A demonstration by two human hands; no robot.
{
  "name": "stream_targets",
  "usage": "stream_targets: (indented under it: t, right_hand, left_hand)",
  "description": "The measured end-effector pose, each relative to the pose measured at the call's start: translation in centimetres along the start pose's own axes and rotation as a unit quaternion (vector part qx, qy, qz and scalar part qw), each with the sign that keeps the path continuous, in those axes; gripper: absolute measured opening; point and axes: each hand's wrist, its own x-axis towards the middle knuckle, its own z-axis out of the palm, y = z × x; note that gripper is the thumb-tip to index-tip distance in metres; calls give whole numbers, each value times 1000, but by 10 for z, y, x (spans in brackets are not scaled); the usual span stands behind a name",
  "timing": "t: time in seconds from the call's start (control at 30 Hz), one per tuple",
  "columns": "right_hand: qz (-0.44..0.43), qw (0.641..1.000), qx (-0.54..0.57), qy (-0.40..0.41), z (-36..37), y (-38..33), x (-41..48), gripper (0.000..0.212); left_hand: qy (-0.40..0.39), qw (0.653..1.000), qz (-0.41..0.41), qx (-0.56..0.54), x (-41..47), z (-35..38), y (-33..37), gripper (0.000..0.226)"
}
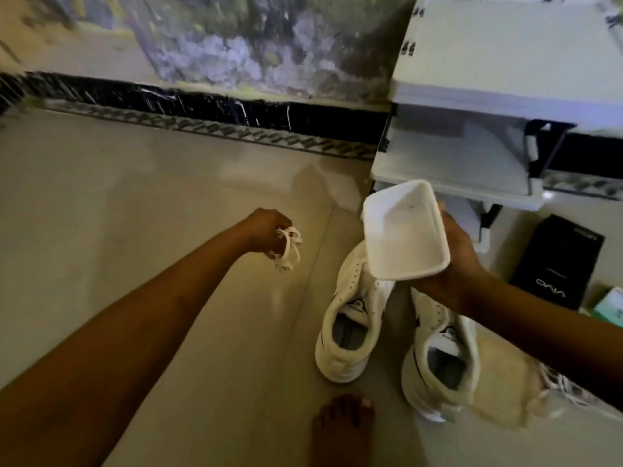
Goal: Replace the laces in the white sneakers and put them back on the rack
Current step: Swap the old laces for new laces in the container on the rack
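Observation:
Two white sneakers stand side by side on the tiled floor, toes toward the rack: the left sneaker and the right sneaker, both without laces over their tongues. My left hand is stretched out over the floor and grips a bunch of white laces that dangles below it. My right hand holds a shallow white tray tilted above the sneakers' toes. The white shoe rack stands just beyond, at the upper right.
A black box lies on the floor right of the sneakers, with a green-and-white packet beside it. A cream cloth lies under the right sneaker. My bare foot is at the bottom. A wall with black skirting runs behind.

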Motion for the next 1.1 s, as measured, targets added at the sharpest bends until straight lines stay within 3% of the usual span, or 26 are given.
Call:
stream_targets:
  t: [0.33,0.43,0.53,0.63,0.77,0.87,0.97,1.1]
  right_hand:
    - [60,989,125,-59,-4,61,57,47]
    - [68,988,121,-66,-7,75,67,50]
    - [71,987,132,-62,-8,77,73,49]
    - [54,985,153,-61,-10,69,73,46]
    - [43,988,139,-55,-18,55,62,45]
    - [42,991,117,-40,-25,38,45,44]
    - [26,997,70,1,-37,14,19,42]
    - [-11,996,41,83,-54,-14,-22,40]
  left_hand:
    - [36,994,-77,73,13,63,-34,14]
    - [39,991,-88,94,15,73,-42,27]
    - [-31,989,-75,123,17,79,-46,58]
    - [-121,980,-73,137,20,70,-38,76]
    - [-67,979,-61,181,24,45,-26,56]
    - [23,992,-74,96,23,37,-11,37]
    - [90,996,-18,-8,24,37,21,24]
    - [93,990,84,-65,21,47,84,22]
